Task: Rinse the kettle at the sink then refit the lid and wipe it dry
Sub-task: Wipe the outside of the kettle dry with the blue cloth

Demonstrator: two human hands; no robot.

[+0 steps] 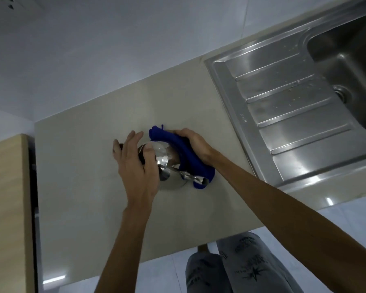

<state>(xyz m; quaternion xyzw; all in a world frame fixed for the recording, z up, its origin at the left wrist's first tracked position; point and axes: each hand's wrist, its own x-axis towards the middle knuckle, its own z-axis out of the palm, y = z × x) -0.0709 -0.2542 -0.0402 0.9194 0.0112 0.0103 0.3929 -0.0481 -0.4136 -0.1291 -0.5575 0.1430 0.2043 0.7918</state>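
A shiny steel kettle point(163, 158) stands on the beige countertop point(82, 166), left of the sink. Its lid sits on top and its spout points toward me. My left hand point(135, 166) lies over the kettle's left side and dark handle, gripping it. My right hand point(193, 142) presses a blue cloth point(178, 144) against the kettle's right side. The cloth drapes down around the body to the spout, hiding that flank.
The stainless sink point(351, 66) with its ribbed drainboard point(290, 115) is set in the counter at the right. A wooden cabinet side point(9, 208) stands at the left. White wall tiles rise behind the counter. My legs show below the counter's front edge.
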